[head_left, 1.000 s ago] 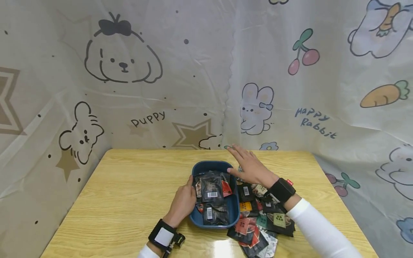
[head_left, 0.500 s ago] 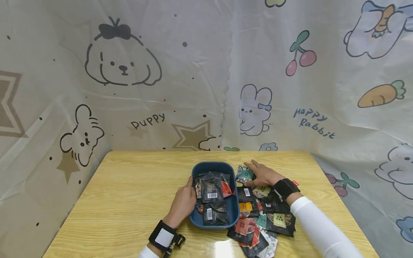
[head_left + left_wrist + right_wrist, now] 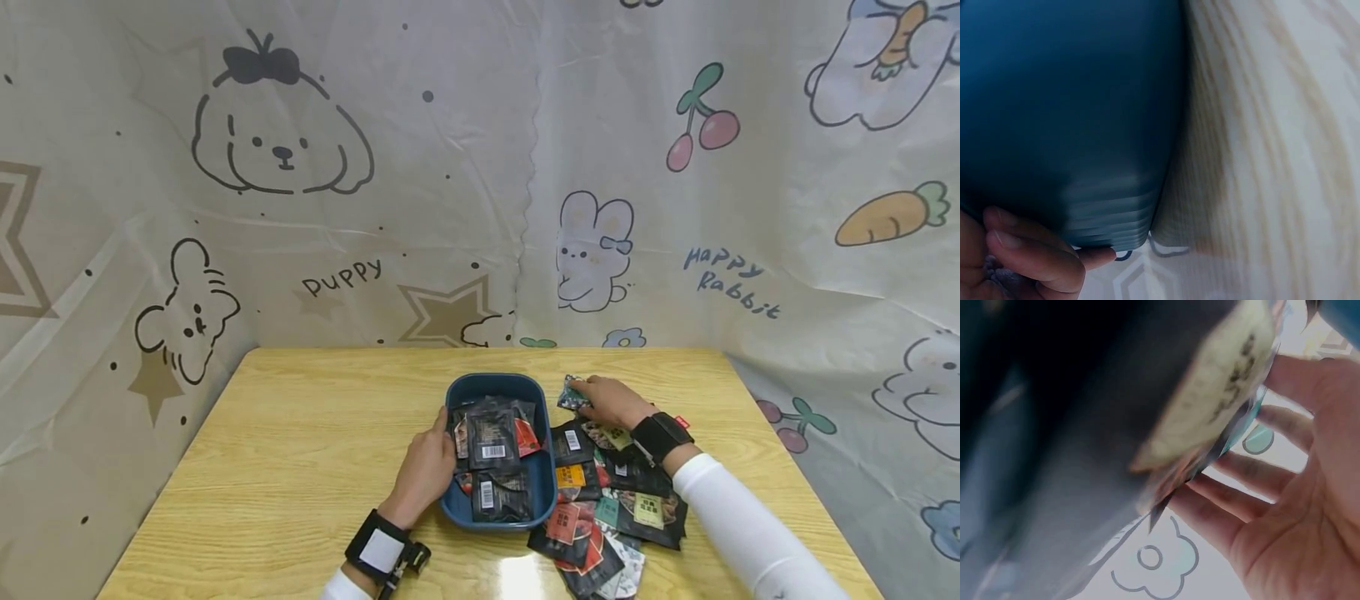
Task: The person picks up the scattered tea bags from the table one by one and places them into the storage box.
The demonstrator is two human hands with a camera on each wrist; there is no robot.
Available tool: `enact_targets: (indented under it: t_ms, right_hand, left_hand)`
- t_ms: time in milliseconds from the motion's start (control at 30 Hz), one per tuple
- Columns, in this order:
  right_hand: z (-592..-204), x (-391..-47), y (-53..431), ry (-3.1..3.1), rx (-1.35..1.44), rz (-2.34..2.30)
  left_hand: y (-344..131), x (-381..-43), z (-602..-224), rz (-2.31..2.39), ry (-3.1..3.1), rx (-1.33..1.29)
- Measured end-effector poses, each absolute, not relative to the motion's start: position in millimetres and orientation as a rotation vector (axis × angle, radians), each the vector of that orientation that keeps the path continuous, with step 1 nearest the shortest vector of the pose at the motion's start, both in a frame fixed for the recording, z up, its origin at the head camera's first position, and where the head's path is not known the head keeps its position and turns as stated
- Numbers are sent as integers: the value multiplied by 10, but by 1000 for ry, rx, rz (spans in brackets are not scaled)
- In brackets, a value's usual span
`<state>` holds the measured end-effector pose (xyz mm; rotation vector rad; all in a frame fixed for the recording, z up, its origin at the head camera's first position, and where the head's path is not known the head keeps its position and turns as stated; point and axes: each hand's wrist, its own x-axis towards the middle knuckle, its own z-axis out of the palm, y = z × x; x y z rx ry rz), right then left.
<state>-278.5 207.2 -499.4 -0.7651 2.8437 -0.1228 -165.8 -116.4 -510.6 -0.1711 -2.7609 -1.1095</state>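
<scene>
A dark blue plastic bin (image 3: 543, 487) stands mid-table, holding several black sachets (image 3: 491, 442), some with barcodes up. At its left side my left hand (image 3: 422, 471) holds the wall near the rim; the left wrist view shows bent fingers (image 3: 1035, 253) against the bin's outside. My right hand (image 3: 618, 402) pinches a small teal-and-white patterned sachet (image 3: 573, 393) behind the pile. In the right wrist view, a blurred dark sachet with a pale green label (image 3: 1216, 394) covers much of the scene and hides part of the right fingertips.
A loose pile of flat sachets lies right of the bin, among them one with a yellow-green label (image 3: 649, 510), one with an orange label (image 3: 570, 476) and one with a red label (image 3: 562, 523). A patterned curtain (image 3: 420, 208) hangs behind the wooden table (image 3: 322, 467).
My right hand has come down from above the bin's far right corner to the teal sachet and now tilts it slightly back. The left hand and bin have stayed put.
</scene>
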Motion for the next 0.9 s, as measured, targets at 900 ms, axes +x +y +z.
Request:
enact_targets:
  t_ms: [900]
  right_hand:
    - [-4450,-2652,1967,3108,-1270,-525]
  left_hand:
    - [-1169,-1687,-5139,-1101,-2759,-177]
